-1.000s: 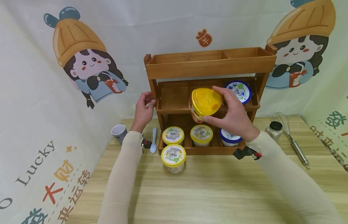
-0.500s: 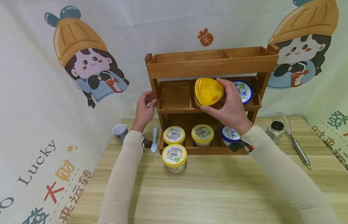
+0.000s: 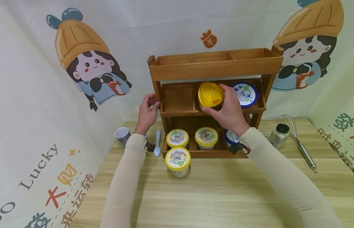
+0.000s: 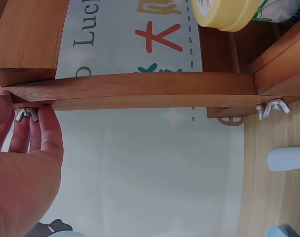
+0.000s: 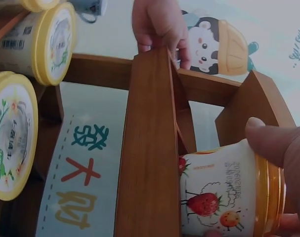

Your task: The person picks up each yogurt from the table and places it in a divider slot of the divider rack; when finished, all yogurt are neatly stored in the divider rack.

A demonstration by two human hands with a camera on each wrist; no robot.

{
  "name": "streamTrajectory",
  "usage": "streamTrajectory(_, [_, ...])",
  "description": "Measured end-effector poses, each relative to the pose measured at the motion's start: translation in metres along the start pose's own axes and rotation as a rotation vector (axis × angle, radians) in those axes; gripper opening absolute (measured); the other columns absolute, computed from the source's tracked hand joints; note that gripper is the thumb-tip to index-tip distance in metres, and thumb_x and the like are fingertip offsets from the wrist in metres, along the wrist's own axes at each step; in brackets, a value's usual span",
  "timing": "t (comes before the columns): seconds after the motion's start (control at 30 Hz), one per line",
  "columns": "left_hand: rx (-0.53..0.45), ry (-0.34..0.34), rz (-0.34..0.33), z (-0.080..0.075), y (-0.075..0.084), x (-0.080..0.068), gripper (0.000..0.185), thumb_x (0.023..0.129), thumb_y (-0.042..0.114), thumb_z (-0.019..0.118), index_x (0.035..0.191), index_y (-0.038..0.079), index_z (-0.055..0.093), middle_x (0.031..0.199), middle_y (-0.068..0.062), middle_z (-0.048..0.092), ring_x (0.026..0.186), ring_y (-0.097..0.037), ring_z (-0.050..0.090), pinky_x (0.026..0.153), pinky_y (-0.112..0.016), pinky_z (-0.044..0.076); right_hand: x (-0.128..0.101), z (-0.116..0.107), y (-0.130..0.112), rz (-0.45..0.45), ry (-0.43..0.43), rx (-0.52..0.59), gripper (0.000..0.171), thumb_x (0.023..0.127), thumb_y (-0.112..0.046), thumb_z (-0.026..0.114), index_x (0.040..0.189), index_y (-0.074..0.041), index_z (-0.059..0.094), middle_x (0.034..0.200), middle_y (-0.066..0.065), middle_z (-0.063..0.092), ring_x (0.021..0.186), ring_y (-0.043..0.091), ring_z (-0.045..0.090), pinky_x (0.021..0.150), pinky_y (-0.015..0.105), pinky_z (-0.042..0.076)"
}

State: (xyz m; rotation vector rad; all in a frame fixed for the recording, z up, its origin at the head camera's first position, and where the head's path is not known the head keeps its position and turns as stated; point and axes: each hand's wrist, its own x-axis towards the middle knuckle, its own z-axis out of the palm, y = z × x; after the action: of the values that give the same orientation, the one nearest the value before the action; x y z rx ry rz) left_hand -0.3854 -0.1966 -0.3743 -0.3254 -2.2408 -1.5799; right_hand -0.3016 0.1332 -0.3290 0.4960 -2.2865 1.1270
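Note:
In the head view my right hand [image 3: 231, 110] grips a tub with a see-through yellow lid [image 3: 211, 94] at the centre of the rack's middle tier. The right wrist view shows strawberries printed on the tub's white side [image 5: 207, 197], its base behind the tier's front board. My left hand [image 3: 147, 114] holds the left post of the wooden three-tier rack [image 3: 216, 72], its fingertips beside a wing nut [image 4: 27, 114] in the left wrist view. Right of the held tub stands a blue-lidded tub [image 3: 246, 95]; the left compartment of that tier is bare.
Two yellow-lidded tubs [image 3: 206, 136] and a blue-lidded tub [image 3: 231, 136] occupy the bottom tier. Another yellow-lidded tub [image 3: 178, 160] stands in front on the table. A cup [image 3: 122, 135] and a light-blue spoon [image 3: 157, 144] lie left; a black-lidded jar [image 3: 279, 136] and a whisk [image 3: 303, 150] lie right.
My right hand has lifted the yellow-lidded tub from before the rack, moved it back, and lowered it slightly into the middle tier. My left hand stays at the post.

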Motion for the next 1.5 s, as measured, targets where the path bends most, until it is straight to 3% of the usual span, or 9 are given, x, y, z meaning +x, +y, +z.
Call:
streamTrajectory(0.3, [-0.001, -0.003, -0.006, 0.0, -0.001, 0.0, 0.035, 0.109, 0.01, 0.057, 0.143, 0.007, 0.053, 0.14, -0.018, 0.059, 0.131, -0.034, 0.059, 0.112, -0.052, 0.053, 0.001, 0.003, -0.003, 0.016, -0.006, -0.117, 0.093, 0.085, -0.035, 0.091, 0.153, 0.003, 0.04, 0.148, 0.026, 0.049, 0.136, 0.042, 0.049, 0.121, 0.056, 0.041])
streamTrajectory(0.67, [0.002, 0.007, 0.012, 0.002, -0.001, -0.001, 0.036, 0.108, 0.009, 0.058, 0.143, 0.005, 0.053, 0.139, -0.02, 0.059, 0.13, -0.035, 0.06, 0.11, -0.053, 0.054, -0.004, -0.005, -0.003, 0.028, -0.009, -0.155, 0.095, 0.086, -0.043, 0.088, 0.156, 0.0, 0.041, 0.149, 0.023, 0.052, 0.134, 0.04, 0.053, 0.115, 0.058, 0.047])
streamTrajectory(0.9, [0.004, 0.017, 0.016, 0.002, 0.002, -0.002, 0.035, 0.108, 0.008, 0.058, 0.142, 0.005, 0.053, 0.137, -0.02, 0.059, 0.129, -0.036, 0.06, 0.109, -0.055, 0.054, -0.015, -0.015, -0.004, 0.017, -0.026, -0.098, 0.09, 0.089, -0.038, 0.087, 0.157, -0.001, 0.041, 0.142, 0.022, 0.054, 0.118, 0.034, 0.06, 0.096, 0.049, 0.061])
streamTrajectory(1.3, [0.009, 0.015, 0.01, 0.001, -0.001, -0.003, 0.035, 0.108, 0.01, 0.058, 0.143, 0.005, 0.053, 0.137, -0.019, 0.059, 0.128, -0.033, 0.06, 0.11, -0.053, 0.053, -0.051, -0.021, 0.0, 0.043, -0.048, -0.032, 0.075, 0.092, -0.032, 0.084, 0.15, -0.001, 0.048, 0.139, 0.021, 0.059, 0.118, 0.037, 0.067, 0.095, 0.053, 0.062])
streamTrajectory(1.5, [0.002, 0.008, 0.01, 0.002, 0.0, -0.002, 0.035, 0.109, 0.01, 0.057, 0.143, 0.006, 0.053, 0.139, -0.018, 0.059, 0.13, -0.033, 0.059, 0.111, -0.052, 0.053, -0.071, -0.012, 0.008, -0.022, -0.039, 0.025, 0.064, 0.091, -0.022, 0.085, 0.143, 0.001, 0.055, 0.133, 0.019, 0.063, 0.115, 0.034, 0.069, 0.088, 0.05, 0.065])
